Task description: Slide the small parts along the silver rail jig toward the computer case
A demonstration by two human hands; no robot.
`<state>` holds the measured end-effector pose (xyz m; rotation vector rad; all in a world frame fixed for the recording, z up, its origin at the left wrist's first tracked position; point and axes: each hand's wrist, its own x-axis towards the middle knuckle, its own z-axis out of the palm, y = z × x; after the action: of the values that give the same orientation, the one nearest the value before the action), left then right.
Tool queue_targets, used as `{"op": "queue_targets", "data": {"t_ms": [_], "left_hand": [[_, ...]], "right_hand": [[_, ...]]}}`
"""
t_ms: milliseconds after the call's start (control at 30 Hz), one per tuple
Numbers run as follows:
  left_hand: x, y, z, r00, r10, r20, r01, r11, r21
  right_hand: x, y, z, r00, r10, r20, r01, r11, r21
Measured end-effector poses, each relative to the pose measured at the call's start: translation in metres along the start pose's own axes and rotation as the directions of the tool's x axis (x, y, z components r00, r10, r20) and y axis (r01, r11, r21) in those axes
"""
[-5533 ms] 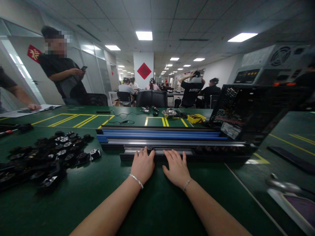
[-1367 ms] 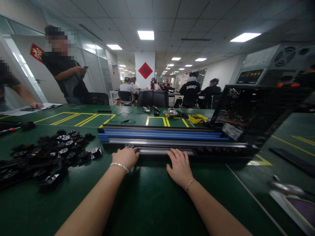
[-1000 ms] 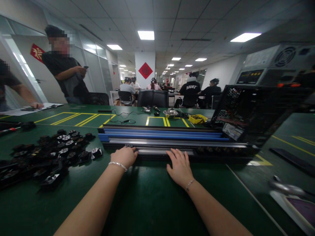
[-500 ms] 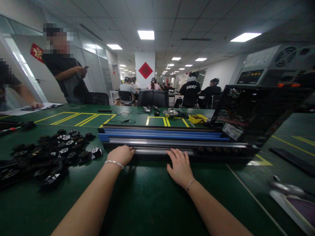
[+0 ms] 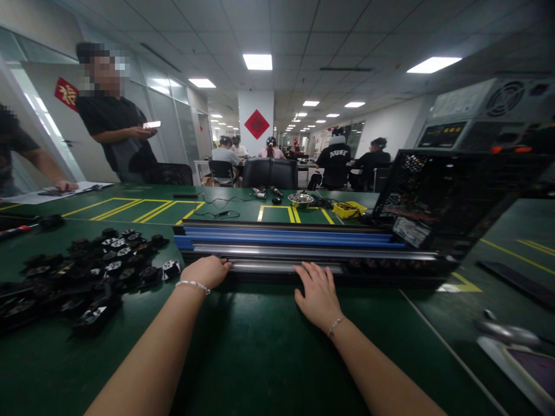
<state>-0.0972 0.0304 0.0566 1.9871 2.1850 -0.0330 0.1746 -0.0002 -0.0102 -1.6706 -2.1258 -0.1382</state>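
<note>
Right hand (image 5: 318,294) spread, gripping nothing, on black rail (image 5: 264,278), dark pieces (image 5: 381,264) lined rightward; left hand's (image 5: 204,273) grip hidden, loose parts (image 5: 113,266) heaped left of it, apparently unplaced.

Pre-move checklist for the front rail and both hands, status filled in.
1. Right hand at the front rail, fingers spread: ok.
2. Left hand at that rail's left end: ok.
3. Left hand's grip: cannot tell, hidden from above.
4. Row of dark parts at the rail's right end, all seated: cannot tell, too dark.
5. Metal bowl apart from the rails: ok.
6. Loose black parts sorted: not ok, heaped.
</note>
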Motion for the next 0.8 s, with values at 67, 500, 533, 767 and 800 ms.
{"op": "queue_targets", "data": {"t_ms": [67, 500, 533, 767, 800], "left_hand": [[0.0, -0.002, -0.002, 1.0, -0.001, 0.009, 0.001, 1.0, -0.007], [0.008, -0.031, -0.005, 0.99, -0.134, 0.042, 0.134, 0.991, -0.016], [0.01, -0.036, -0.004, 0.989, -0.139, 0.045, 0.14, 0.99, -0.017], [0.027, -0.064, 0.012, 0.987, -0.161, 0.028, 0.162, 0.986, -0.04], [0.03, -0.067, 0.014, 0.986, -0.165, 0.018, 0.165, 0.985, -0.046]], "right_hand": [[0.0, 0.0, 0.0, 1.0, 0.001, 0.002, -0.001, 1.0, 0.001], [0.0, 0.0, 0.001, 1.0, -0.004, -0.001, 0.004, 1.0, -0.013], [0.0, 0.0, 0.001, 1.0, -0.005, -0.003, 0.005, 1.0, -0.015], [0.0, 0.0, 0.002, 1.0, -0.007, -0.024, 0.007, 1.0, -0.01], [0.0, 0.001, 0.002, 1.0, -0.007, -0.027, 0.006, 1.0, -0.009]]}}
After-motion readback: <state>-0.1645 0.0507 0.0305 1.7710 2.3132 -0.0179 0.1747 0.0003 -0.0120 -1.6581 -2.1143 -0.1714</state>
